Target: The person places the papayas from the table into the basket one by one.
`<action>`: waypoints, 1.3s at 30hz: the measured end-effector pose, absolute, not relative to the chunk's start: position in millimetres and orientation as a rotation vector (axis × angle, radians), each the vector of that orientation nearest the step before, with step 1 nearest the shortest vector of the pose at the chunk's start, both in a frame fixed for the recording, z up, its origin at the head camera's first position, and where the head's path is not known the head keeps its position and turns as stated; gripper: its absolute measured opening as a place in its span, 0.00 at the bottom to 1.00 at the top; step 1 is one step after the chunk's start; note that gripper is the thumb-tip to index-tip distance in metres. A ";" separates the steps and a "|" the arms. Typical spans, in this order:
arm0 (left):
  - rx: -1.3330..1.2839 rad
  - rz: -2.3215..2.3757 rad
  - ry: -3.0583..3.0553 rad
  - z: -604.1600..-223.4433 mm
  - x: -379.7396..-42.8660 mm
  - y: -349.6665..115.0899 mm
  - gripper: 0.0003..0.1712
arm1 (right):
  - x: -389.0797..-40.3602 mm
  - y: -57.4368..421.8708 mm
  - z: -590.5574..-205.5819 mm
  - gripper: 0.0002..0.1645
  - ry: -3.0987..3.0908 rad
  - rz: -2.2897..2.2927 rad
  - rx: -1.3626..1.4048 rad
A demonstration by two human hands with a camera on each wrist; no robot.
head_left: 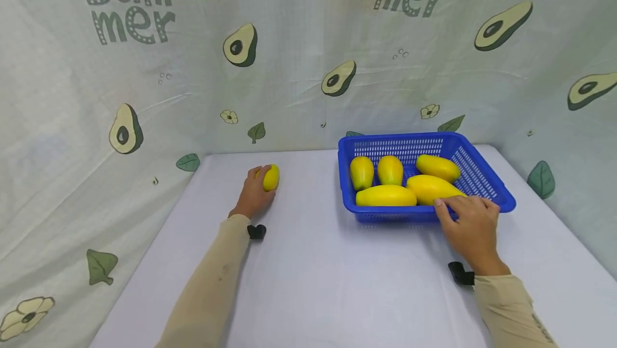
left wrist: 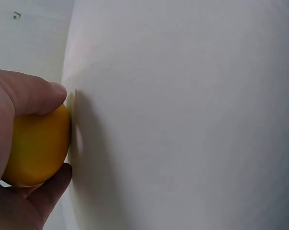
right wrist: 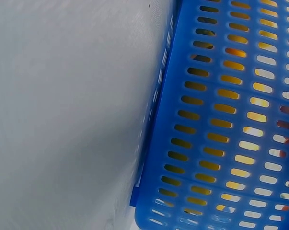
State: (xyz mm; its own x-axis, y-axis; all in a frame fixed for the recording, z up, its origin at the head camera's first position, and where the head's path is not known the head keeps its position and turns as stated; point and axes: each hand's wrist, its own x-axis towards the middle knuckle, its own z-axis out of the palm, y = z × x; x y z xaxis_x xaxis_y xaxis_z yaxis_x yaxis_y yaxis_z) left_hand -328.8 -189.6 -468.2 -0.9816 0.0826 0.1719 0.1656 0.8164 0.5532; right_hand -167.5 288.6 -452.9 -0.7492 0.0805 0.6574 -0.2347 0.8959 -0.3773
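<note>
At the far left of the table, my left hand point(head_left: 257, 194) holds a yellow mango-shaped fruit point(head_left: 271, 178). In the left wrist view, the thumb lies on one side of this fruit point(left wrist: 41, 143) and fingers on the other, close to the white surface. My right hand point(head_left: 473, 230) grips the front rim of a blue plastic basket point(head_left: 503, 198) near its right corner; some fingertips are hidden. Inside the basket lie several similar yellow fruits point(head_left: 385, 196). The right wrist view shows the slotted basket wall point(right wrist: 216, 115) with yellow behind it, but no hand.
A white cloth covers the table point(head_left: 347, 284). Behind and beside it hangs a pale curtain point(head_left: 289, 101) printed with avocados, leaves and lettering. The basket stands at the back right, close to the curtain.
</note>
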 end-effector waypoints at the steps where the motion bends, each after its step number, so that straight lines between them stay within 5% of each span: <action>1: -0.192 -0.901 -2.859 -467.4 -328.7 -189.6 0.42 | -167.3 288.6 -453.2 0.19 -2.348 0.579 0.109; 39: -0.091 -1.306 -2.801 -443.4 -334.9 -173.4 0.44 | -168.9 288.0 -451.6 0.19 -2.351 0.567 0.111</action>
State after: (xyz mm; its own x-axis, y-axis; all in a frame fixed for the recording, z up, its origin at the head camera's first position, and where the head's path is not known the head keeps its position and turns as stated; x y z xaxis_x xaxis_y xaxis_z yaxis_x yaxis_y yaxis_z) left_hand -334.9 -173.4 -443.4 -0.9970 0.0326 0.0699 0.0745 0.6419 0.7631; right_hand -168.9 288.0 -451.6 -0.7474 0.0763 0.6600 -0.2329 0.9003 -0.3678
